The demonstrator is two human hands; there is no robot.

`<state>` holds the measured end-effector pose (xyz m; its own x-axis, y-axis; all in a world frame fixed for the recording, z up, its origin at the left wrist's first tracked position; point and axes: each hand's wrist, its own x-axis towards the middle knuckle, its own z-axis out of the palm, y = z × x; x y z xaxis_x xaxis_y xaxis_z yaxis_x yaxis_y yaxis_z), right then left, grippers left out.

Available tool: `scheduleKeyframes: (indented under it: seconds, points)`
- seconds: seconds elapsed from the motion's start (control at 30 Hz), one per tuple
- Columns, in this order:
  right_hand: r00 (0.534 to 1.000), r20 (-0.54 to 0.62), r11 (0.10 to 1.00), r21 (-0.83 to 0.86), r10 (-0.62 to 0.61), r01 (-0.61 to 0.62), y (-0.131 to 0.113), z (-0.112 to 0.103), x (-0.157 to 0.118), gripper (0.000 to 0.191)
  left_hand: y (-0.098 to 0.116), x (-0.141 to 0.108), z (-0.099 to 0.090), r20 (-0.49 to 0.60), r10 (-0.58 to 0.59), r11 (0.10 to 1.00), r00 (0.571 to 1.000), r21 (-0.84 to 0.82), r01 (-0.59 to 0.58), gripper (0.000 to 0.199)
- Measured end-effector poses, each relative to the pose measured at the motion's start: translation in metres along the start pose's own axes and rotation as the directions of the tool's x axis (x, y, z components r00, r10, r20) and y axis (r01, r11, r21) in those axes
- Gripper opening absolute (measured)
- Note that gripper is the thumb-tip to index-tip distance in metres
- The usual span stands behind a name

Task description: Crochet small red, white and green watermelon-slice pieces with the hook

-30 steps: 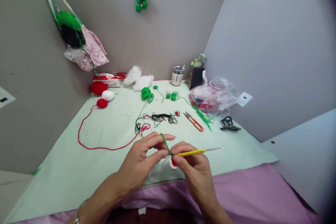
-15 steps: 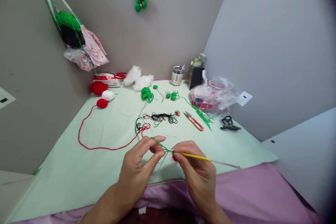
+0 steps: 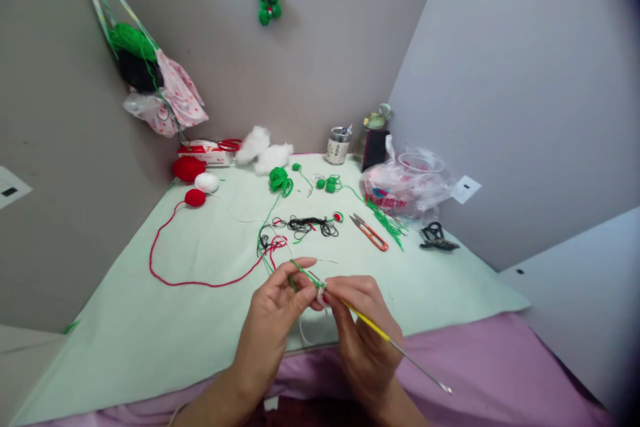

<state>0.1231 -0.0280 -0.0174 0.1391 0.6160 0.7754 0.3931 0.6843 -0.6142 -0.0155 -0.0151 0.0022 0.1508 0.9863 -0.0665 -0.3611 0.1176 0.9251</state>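
Observation:
Between my hands is a small crochet piece in red, white and green, partly covered by fingers. My left hand pinches its left edge, with green yarn running over the raised index finger. My right hand is closed on a yellow-handled crochet hook. The hook's near end meets the piece, while its other metal end slants down to the right. A loop of white yarn hangs below the left fingers.
Beyond my hands lie tangled black yarn, orange thread snips and a green yarn bundle. Red yarn balls and white stuffing are at the back left. A plastic bag and black hair claw sit right.
The crochet hook has swung so its free end points more steeply down. My left hand has shifted slightly right and now grips the crochet piece, its fingers closer to my right hand.

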Motion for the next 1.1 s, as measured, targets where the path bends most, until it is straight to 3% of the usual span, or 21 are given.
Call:
scheduleKeyframes:
  seconds: [0.17, 0.4, 0.57, 0.77, 0.9, 0.97, 1.03, 1.1]
  points:
    - [0.997, -0.019, 0.995, 0.072, 0.075, -0.074, 0.001, 0.000, 0.002, 0.034, 0.002, 0.003, -0.001, 0.002, -0.022, 0.993, 1.000, -0.114, 0.022, 0.034]
    - [0.994, -0.040, 0.990, 0.102, 0.106, -0.102, 0.002, 0.000, 0.000, 0.031, 0.002, 0.003, -0.003, -0.010, 0.041, 0.999, 0.999, 0.007, -0.041, 0.032]
    - [0.998, -0.037, 0.996, 0.076, 0.057, -0.054, 0.001, 0.000, -0.002, 0.035, 0.004, 0.003, 0.001, -0.019, 0.048, 0.997, 0.999, 0.064, -0.046, 0.033]
    - [0.996, -0.016, 0.994, -0.067, -0.087, 0.086, -0.001, -0.001, 0.001, 0.040, 0.008, -0.001, 0.000, 0.028, 0.011, 1.000, 1.000, 0.021, -0.012, 0.029]
    - [0.987, -0.027, 0.968, -0.202, -0.159, 0.151, 0.007, -0.007, -0.008, 0.046, 0.009, 0.002, 0.000, 0.092, -0.059, 0.994, 0.994, -0.087, 0.068, 0.035]
    - [0.976, 0.025, 0.940, -0.262, -0.218, 0.217, 0.013, -0.012, -0.015, 0.047, 0.009, 0.002, 0.001, 0.130, -0.126, 0.979, 0.983, -0.146, 0.145, 0.042]
    - [0.959, 0.079, 0.924, -0.256, -0.273, 0.285, 0.017, -0.015, -0.019, 0.047, 0.011, 0.002, 0.003, 0.160, -0.210, 0.946, 0.965, -0.216, 0.242, 0.049]
    - [0.962, 0.073, 0.940, -0.203, -0.264, 0.273, 0.017, -0.016, -0.019, 0.047, 0.013, 0.001, 0.003, 0.182, -0.288, 0.906, 0.940, -0.266, 0.329, 0.052]
